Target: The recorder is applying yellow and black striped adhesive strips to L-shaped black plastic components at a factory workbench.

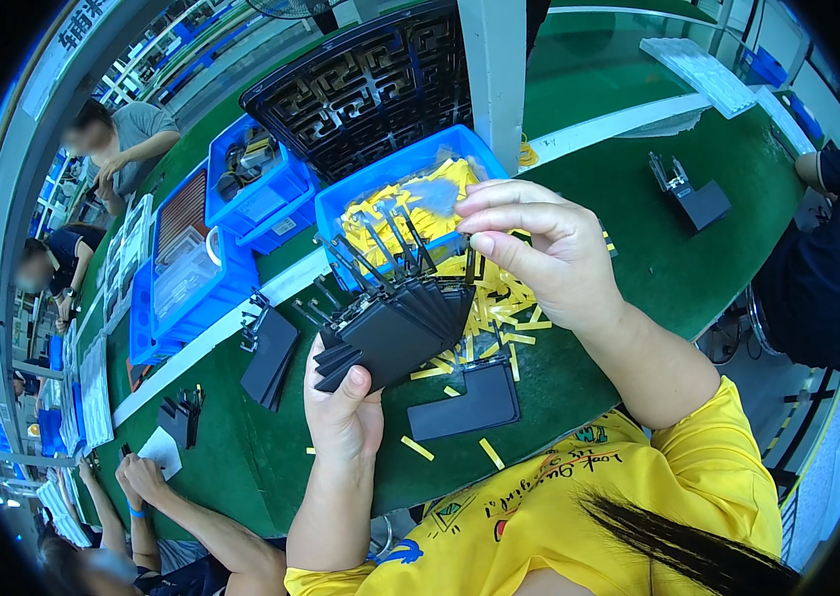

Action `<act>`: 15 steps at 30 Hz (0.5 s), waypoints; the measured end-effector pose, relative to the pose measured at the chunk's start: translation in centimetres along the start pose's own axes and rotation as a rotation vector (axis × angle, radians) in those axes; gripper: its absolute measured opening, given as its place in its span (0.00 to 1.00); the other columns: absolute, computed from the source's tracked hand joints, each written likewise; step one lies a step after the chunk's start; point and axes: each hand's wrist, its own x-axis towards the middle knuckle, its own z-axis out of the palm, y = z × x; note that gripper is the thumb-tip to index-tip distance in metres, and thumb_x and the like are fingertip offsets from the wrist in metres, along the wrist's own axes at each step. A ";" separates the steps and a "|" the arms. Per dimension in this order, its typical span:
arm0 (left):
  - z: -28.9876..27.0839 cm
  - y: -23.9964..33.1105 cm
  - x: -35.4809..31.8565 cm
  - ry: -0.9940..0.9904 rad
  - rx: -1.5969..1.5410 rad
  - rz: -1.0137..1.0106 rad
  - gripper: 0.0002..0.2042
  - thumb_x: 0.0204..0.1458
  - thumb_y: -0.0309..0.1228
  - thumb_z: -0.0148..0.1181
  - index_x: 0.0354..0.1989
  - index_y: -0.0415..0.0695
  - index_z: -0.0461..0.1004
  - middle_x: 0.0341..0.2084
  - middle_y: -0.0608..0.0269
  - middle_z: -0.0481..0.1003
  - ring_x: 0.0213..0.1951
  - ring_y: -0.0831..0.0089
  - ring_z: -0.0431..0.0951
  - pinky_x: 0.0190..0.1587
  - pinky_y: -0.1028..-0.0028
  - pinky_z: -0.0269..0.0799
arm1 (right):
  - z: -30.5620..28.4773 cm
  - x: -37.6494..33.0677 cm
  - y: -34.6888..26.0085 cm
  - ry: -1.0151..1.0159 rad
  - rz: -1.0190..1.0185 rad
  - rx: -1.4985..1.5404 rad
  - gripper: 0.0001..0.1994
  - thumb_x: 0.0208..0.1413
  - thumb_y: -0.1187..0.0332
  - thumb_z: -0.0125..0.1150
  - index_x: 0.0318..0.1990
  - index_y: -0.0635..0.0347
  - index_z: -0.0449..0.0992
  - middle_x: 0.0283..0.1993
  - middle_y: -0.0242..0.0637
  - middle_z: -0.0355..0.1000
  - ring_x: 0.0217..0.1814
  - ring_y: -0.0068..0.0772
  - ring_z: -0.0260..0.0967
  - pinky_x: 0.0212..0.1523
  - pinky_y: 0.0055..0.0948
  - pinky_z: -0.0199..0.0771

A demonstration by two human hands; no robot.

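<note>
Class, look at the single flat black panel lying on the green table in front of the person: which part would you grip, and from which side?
Probably grip the flat black panel by its long near edge, coming from the person's side: it lies flat on the green table, that edge is uncovered, and yellow strips crowd the far side.

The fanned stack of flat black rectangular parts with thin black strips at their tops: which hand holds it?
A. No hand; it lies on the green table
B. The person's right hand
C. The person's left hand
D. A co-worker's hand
C: the left hand grips the fanned stack of flat black rectangular parts from below, thumb on its lower corner, while the right hand pinches above it.
</note>
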 end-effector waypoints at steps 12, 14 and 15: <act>-0.5 -0.4 0.0 -0.022 0.024 0.032 0.31 0.43 0.35 0.70 0.53 0.38 0.62 0.45 0.56 0.72 0.47 0.63 0.75 0.50 0.64 0.73 | 0.1 -0.2 -0.2 -0.053 -0.012 -0.033 0.05 0.53 0.76 0.58 0.34 0.65 0.79 0.40 0.38 0.75 0.49 0.34 0.69 0.55 0.33 0.65; -0.4 -0.3 0.0 -0.024 0.026 0.031 0.31 0.43 0.35 0.70 0.53 0.38 0.62 0.45 0.56 0.72 0.47 0.63 0.75 0.50 0.64 0.73 | 0.2 -0.3 -0.3 -0.054 -0.008 -0.043 0.04 0.54 0.76 0.57 0.34 0.65 0.78 0.40 0.37 0.75 0.49 0.34 0.69 0.55 0.33 0.65; -0.1 -0.2 0.0 -0.011 0.000 0.004 0.31 0.41 0.34 0.72 0.52 0.38 0.63 0.45 0.57 0.72 0.47 0.65 0.75 0.51 0.66 0.72 | 0.2 -0.3 -0.5 -0.059 0.003 -0.063 0.05 0.55 0.76 0.55 0.33 0.65 0.77 0.40 0.37 0.74 0.48 0.34 0.69 0.54 0.33 0.65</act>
